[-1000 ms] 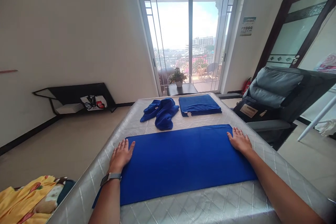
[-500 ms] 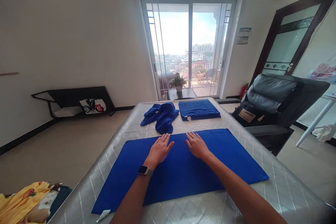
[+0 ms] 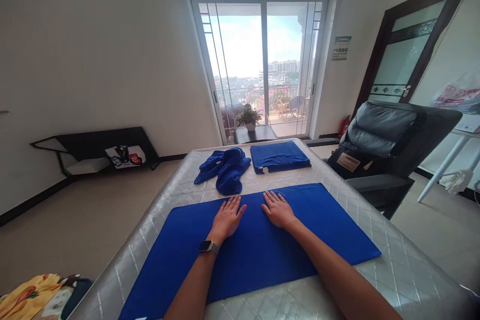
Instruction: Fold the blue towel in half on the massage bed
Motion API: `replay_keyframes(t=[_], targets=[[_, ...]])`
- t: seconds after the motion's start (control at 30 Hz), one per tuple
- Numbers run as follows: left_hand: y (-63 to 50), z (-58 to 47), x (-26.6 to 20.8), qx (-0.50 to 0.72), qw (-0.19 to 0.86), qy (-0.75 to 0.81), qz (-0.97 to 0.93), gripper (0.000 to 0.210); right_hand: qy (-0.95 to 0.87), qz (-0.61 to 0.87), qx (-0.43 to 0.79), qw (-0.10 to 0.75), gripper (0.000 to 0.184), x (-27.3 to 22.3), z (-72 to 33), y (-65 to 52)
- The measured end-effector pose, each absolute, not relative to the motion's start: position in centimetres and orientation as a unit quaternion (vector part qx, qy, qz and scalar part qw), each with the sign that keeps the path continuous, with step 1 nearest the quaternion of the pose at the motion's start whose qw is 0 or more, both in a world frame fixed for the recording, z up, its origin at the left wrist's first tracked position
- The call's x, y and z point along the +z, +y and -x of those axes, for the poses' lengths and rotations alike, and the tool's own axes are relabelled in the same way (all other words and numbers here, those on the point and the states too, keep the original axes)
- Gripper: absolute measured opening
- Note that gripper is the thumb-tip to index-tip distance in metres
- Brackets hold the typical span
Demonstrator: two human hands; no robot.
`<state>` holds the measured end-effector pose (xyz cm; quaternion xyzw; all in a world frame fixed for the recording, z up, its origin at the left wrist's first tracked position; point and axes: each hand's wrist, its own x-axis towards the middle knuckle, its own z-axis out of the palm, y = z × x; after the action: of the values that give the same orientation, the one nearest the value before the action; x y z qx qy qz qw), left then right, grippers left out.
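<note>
A blue towel (image 3: 258,255) lies spread flat across the silver quilted cover (image 3: 273,302) in front of me. My left hand (image 3: 227,217), with a watch on its wrist, rests palm down on the towel near its far edge, fingers stretched out. To its right, my right hand (image 3: 278,209) also lies flat on the towel, holding nothing. Just beyond the far edge sits a crumpled blue cloth (image 3: 228,170). Beside it on the right is a neat stack of folded blue towels (image 3: 280,156) with a white tag.
A black recliner (image 3: 386,145) with a bag on it stands to the right. Beyond the cover are a potted plant (image 3: 250,116) on a dark chair and a sliding glass door. Patterned cloths (image 3: 30,295) lie low at the left; a black folding frame (image 3: 93,142) leans by the wall.
The view has shifted slightly, so the room appears moved left. Both hands stay flat on the towel, with the left hand a little nearer to me in the picture.
</note>
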<state>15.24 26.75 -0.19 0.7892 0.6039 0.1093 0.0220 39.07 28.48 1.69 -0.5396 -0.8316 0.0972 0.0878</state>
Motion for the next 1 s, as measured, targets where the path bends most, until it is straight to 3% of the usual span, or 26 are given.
replay_keyframes(t=[0.33,0.53,1.0], targets=[[26.3,-0.6,-1.2,0.052,0.014,0.725,-0.686,0.062,-0.699,0.715,0.028,0.002,0.066,0.2,-57.4,32.4],[26.4,4.5,-2.9,0.058,-0.005,0.783,-0.62,0.069,-0.696,0.717,0.032,-0.006,0.068,-0.2,-58.0,32.8],[26.1,4.3,-2.9,0.079,-0.026,0.78,-0.62,0.072,-0.699,0.714,0.036,0.015,0.069,-0.2,-58.0,32.7]])
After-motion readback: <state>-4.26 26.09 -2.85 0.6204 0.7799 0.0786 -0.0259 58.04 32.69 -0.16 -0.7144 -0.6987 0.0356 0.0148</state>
